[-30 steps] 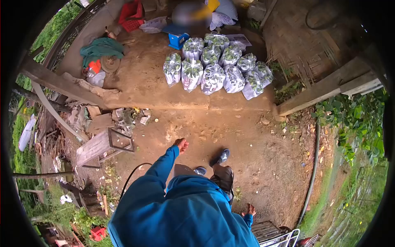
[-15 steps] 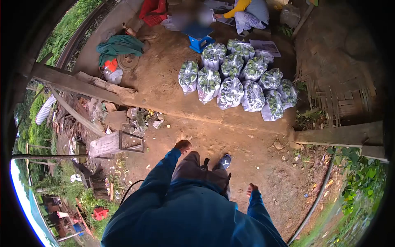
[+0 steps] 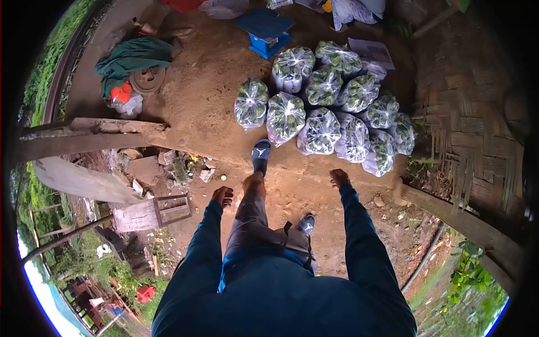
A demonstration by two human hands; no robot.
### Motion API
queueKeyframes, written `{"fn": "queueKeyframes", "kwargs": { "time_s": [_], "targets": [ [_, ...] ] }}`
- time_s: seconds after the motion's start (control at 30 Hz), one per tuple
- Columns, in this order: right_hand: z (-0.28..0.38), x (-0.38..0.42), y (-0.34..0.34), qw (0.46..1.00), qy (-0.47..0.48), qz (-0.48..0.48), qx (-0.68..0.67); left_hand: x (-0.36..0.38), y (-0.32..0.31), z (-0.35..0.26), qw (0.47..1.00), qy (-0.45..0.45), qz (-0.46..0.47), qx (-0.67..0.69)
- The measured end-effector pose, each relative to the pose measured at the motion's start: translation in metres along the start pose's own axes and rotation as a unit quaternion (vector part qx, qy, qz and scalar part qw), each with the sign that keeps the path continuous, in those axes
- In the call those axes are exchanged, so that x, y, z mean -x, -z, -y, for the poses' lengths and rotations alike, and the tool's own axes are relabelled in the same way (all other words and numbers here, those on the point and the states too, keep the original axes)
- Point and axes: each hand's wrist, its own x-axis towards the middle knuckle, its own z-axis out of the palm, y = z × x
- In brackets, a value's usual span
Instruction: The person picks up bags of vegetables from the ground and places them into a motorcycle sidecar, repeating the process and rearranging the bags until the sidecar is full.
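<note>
My left hand hangs beside my forward leg, its fingers curled in loosely with nothing seen in them. Out in front on the other side, my right hand is curled as well and looks bare of any object. Just beyond it, several clear plastic bags packed with green produce stand grouped on the dirt floor. Neither hand touches a bag. One sandalled foot rests on the raised floor edge near the closest bags, and the other foot is behind on the lower ground.
A blue platform scale stands behind the bags. Part of another person shows at the top edge. At left lie a green cloth, a wooden beam and a small wooden bench. A woven bamboo wall rises at right.
I have stepped forward, one foot now on the raised floor. My right hand has swung forward and up, and the left has shifted left. Bags and scale appear closer.
</note>
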Motion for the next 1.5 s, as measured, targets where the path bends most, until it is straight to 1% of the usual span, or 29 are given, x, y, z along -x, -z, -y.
{"fn": "queueKeyframes", "kwargs": {
  "time_s": [0.03, 0.1, 0.17, 0.2, 0.23, 0.3, 0.37, 0.4, 0.47, 0.57, 0.6, 0.63, 0.67, 0.7, 0.73, 0.8, 0.87, 0.9, 0.97, 1.0, 1.03, 1.07, 1.1, 1.13, 1.17, 1.2, 1.3, 1.43, 1.5],
  "targets": [
    [0.005, 0.006, -0.021, 1.0, -0.019, 0.008, -0.005, -0.015, 0.004, -0.008, 1.0, 0.013, -0.013, -0.008],
    [0.017, 0.013, -0.055, 0.991, -0.099, 0.071, 0.047, -0.045, 0.0, -0.041, 0.998, 0.052, 0.014, -0.012],
    [0.017, 0.026, -0.085, 0.979, -0.133, 0.116, 0.097, -0.05, -0.02, -0.076, 0.99, 0.066, -0.029, -0.12],
    [0.013, 0.032, -0.098, 0.974, -0.159, 0.132, 0.093, -0.059, -0.022, -0.088, 0.99, 0.07, 0.011, -0.12],
    [0.017, 0.042, -0.109, 0.968, -0.183, 0.149, 0.089, -0.064, -0.029, -0.104, 0.987, 0.078, 0.022, -0.138],
    [0.032, 0.064, -0.121, 0.964, -0.171, 0.181, 0.095, -0.066, -0.043, -0.126, 0.989, 0.026, 0.023, -0.144],
    [0.023, 0.071, -0.127, 0.968, -0.123, 0.194, 0.097, -0.069, -0.054, -0.144, 0.989, 0.002, 0.041, -0.141],
    [0.023, 0.077, -0.126, 0.975, -0.114, 0.18, 0.067, -0.067, -0.061, -0.149, 0.989, -0.015, 0.037, -0.142],
    [0.022, 0.084, -0.121, 0.98, -0.103, 0.165, 0.032, -0.059, -0.075, -0.153, 0.987, -0.012, 0.037, -0.157],
    [-0.007, 0.079, -0.105, 0.983, -0.088, 0.161, -0.014, -0.054, -0.089, -0.135, 0.983, -0.024, 0.016, -0.184],
    [-0.018, 0.083, -0.097, 0.987, -0.086, 0.125, -0.058, -0.067, -0.083, -0.121, 0.978, 0.019, 0.021, -0.206],
    [-0.029, 0.089, -0.089, 0.987, -0.087, 0.09, -0.104, -0.057, -0.085, -0.114, 0.971, 0.066, 0.024, -0.23],
    [-0.044, 0.1, -0.077, 0.977, -0.091, 0.095, -0.167, -0.044, -0.086, -0.098, 0.956, 0.027, -0.024, -0.292],
    [-0.066, 0.104, -0.069, 0.975, -0.132, 0.081, -0.162, -0.031, -0.083, -0.083, 0.954, 0.023, -0.028, -0.298],
    [-0.085, 0.112, -0.058, 0.964, -0.16, 0.08, -0.197, -0.024, -0.08, -0.071, 0.94, 0.035, -0.026, -0.34],
    [-0.126, 0.134, -0.039, 0.954, -0.165, 0.063, -0.242, -0.022, -0.071, -0.041, 0.911, 0.047, -0.023, -0.409],
    [-0.144, 0.153, -0.019, 0.948, -0.24, 0.049, -0.204, -0.011, -0.068, -0.018, 0.894, 0.054, -0.026, -0.443],
    [-0.162, 0.156, -0.011, 0.944, -0.261, 0.047, -0.196, -0.011, -0.064, -0.006, 0.884, 0.034, 0.001, -0.467],
    [-0.187, 0.168, 0.006, 0.945, -0.27, 0.043, -0.181, -0.012, -0.061, 0.013, 0.875, 0.016, 0.004, -0.484],
    [-0.195, 0.173, 0.011, 0.943, -0.282, 0.031, -0.174, -0.034, -0.048, 0.03, 0.875, 0.017, 0.001, -0.484],
    [-0.201, 0.176, 0.016, 0.942, -0.293, 0.019, -0.165, -0.067, -0.029, 0.047, 0.741, -0.195, 0.082, -0.637],
    [-0.207, 0.175, 0.021, 0.943, -0.291, 0.022, -0.162, -0.084, -0.018, 0.056, 0.539, -0.389, 0.154, -0.731],
    [-0.213, 0.17, 0.025, 0.936, -0.31, 0.026, -0.163, -0.058, -0.039, 0.044, 0.654, -0.277, 0.16, -0.685],
    [-0.214, 0.165, 0.027, 0.93, -0.329, 0.029, -0.163, -0.03, -0.062, 0.031, 0.768, -0.162, 0.139, -0.604],
    [-0.21, 0.16, 0.028, 0.931, -0.328, 0.032, -0.159, 0.003, -0.088, 0.015, 0.848, -0.065, 0.088, -0.518],
    [-0.208, 0.155, 0.031, 0.936, -0.315, 0.032, -0.153, 0.0, -0.094, 0.012, 0.905, 0.002, 0.042, -0.424],
    [-0.19, 0.132, 0.038, 0.943, -0.296, 0.038, -0.148, -0.01, -0.11, -0.002, 0.897, 0.003, 0.044, -0.44],
    [-0.126, 0.095, 0.04, 0.953, -0.268, 0.025, -0.138, -0.031, -0.137, -0.031, 0.914, 0.031, 0.042, -0.403],
    [-0.102, 0.066, 0.043, 0.965, -0.229, 0.053, -0.115, -0.057, -0.153, -0.048, 0.909, 0.051, 0.044, -0.412]
  ]
}}
